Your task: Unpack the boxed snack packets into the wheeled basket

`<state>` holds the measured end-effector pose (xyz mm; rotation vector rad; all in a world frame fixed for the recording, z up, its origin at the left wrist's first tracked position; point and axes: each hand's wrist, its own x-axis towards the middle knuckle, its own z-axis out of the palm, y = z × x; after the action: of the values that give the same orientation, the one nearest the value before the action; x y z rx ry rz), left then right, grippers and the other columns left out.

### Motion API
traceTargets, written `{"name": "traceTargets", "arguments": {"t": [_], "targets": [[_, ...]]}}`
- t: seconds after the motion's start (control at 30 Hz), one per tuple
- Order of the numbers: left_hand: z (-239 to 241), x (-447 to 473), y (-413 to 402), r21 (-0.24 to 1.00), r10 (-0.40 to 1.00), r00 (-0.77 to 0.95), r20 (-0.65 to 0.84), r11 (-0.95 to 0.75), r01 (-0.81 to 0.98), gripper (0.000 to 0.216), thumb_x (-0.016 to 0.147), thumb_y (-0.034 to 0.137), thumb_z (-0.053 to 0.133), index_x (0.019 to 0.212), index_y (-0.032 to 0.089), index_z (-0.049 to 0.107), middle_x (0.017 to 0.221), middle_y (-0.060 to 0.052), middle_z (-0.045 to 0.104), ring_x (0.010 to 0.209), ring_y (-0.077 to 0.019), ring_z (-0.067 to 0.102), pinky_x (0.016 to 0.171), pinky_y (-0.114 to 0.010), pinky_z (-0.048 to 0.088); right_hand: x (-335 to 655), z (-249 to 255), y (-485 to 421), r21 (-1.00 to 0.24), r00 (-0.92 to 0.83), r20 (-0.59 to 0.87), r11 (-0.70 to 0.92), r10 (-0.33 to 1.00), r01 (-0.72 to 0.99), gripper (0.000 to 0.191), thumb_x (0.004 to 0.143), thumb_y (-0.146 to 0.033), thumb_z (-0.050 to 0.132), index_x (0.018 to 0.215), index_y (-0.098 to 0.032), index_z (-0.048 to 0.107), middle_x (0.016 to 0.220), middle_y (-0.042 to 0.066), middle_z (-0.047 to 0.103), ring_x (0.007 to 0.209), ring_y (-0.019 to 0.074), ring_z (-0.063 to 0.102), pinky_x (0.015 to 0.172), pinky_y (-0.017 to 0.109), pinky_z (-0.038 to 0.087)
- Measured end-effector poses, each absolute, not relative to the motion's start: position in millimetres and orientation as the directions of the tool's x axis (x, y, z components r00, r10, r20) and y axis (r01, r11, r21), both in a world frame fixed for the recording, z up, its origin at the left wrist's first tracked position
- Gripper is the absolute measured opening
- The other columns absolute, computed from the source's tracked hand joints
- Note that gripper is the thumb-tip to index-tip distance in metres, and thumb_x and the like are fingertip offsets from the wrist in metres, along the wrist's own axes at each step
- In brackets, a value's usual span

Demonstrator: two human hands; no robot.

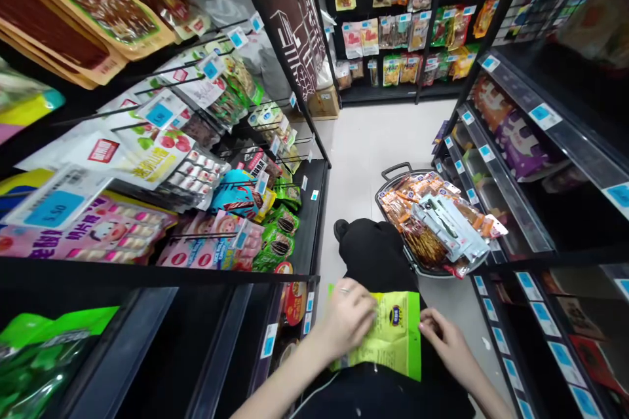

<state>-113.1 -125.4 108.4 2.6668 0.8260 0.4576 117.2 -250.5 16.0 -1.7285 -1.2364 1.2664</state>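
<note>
A bright green snack packet point(393, 334) with a round blue-and-yellow logo lies across my lap, on my black trousers point(373, 255). My left hand point(346, 317), with a ring on one finger, rests on the packet's left side with fingers curled over its edge. My right hand point(442, 334) pinches the packet's right edge. Both hands grip the same packet, low in the view.
A black basket point(393, 173) heaped with orange and white snack packets stands on the pale floor ahead right. Racks of hanging snack bags point(196, 163) line the left; black shelves with blue price tags point(543, 114) line the right. More green packets point(44, 347) sit lower left.
</note>
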Motion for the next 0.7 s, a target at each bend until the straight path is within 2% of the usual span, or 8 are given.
{"name": "traceTargets", "arguments": {"t": [0.03,0.1,0.17,0.23,0.37,0.53,0.6,0.7], "targets": [[109,-96,-130,0.329,0.488,0.857,0.166,-0.846,0.419,0.006,0.088,0.023,0.056,0.093,0.021,0.057,0.085,0.000,0.061,0.083,-0.0176,0.050,0.078,-0.034,0.039,116,17,-250,-0.898,0.078,-0.359,-0.367,0.930,0.241,0.034,0.089,-0.051,0.046,0.085,-0.020,0.059,0.069,0.001,0.059,0.064,0.0163,0.057,0.061,0.026,0.044],[102,-69,-142,0.176,0.366,0.927,0.084,-0.921,0.348,0.020,0.086,0.035,0.061,0.097,0.019,0.058,0.086,-0.002,0.060,0.084,-0.0202,0.051,0.077,-0.036,0.038,112,19,-249,-0.909,0.083,-0.370,-0.379,0.925,0.172,0.037,0.087,-0.054,0.048,0.081,-0.019,0.060,0.068,0.000,0.058,0.064,0.0158,0.054,0.060,0.026,0.042],[91,-53,-154,0.069,0.354,0.932,0.084,-0.935,0.349,0.022,0.083,0.035,0.065,0.091,0.016,0.058,0.085,-0.003,0.059,0.084,-0.0214,0.051,0.078,-0.038,0.037,107,20,-247,-0.921,0.121,-0.353,-0.368,0.928,0.131,0.038,0.085,-0.055,0.052,0.076,-0.019,0.059,0.066,0.000,0.056,0.062,0.0147,0.051,0.058,0.025,0.040],[81,-48,-163,0.031,0.383,0.913,0.142,-0.923,0.383,0.019,0.082,0.032,0.065,0.086,0.015,0.058,0.081,-0.002,0.058,0.081,-0.0211,0.050,0.077,-0.038,0.036,101,20,-244,-0.936,0.178,-0.334,-0.348,0.926,0.055,0.040,0.084,-0.056,0.052,0.072,-0.018,0.058,0.065,0.000,0.055,0.061,0.0149,0.051,0.058,0.025,0.040],[80,-51,-166,0.137,0.502,0.827,0.254,-0.865,0.483,0.020,0.080,0.031,0.068,0.093,0.017,0.060,0.082,-0.002,0.061,0.082,-0.0223,0.050,0.078,-0.040,0.036,92,23,-233,-0.947,0.279,-0.320,-0.314,0.905,-0.068,0.041,0.083,-0.056,0.054,0.073,-0.018,0.060,0.068,0.003,0.060,0.065,0.0171,0.055,0.061,0.025,0.043],[92,-54,-161,0.318,0.591,0.723,0.359,-0.805,0.500,0.006,0.084,0.022,0.063,0.084,0.018,0.059,0.080,-0.001,0.063,0.084,-0.0220,0.049,0.078,-0.039,0.038,97,51,-211,-0.938,0.284,-0.272,-0.319,0.920,0.137,0.034,0.085,-0.049,0.051,0.072,-0.019,0.059,0.064,0.001,0.058,0.059,0.0147,0.052,0.058,0.024,0.038],[95,-56,-160,0.391,0.645,0.694,0.319,-0.757,0.524,0.007,0.083,0.021,0.064,0.086,0.018,0.058,0.083,-0.002,0.063,0.084,-0.0223,0.048,0.079,-0.040,0.039,101,67,-201,-0.925,0.227,-0.247,-0.299,0.942,0.236,0.032,0.086,-0.045,0.049,0.070,-0.019,0.058,0.061,0.000,0.057,0.057,0.0137,0.051,0.057,0.024,0.035],[98,-58,-159,0.500,0.734,0.661,0.156,-0.636,0.588,0.013,0.081,0.020,0.067,0.090,0.019,0.057,0.089,-0.002,0.062,0.088,-0.0233,0.049,0.080,-0.041,0.041,104,88,-188,-0.903,0.112,-0.228,-0.253,0.967,0.348,0.030,0.086,-0.040,0.046,0.067,-0.019,0.057,0.057,-0.001,0.054,0.054,0.0128,0.048,0.055,0.024,0.031]]}}
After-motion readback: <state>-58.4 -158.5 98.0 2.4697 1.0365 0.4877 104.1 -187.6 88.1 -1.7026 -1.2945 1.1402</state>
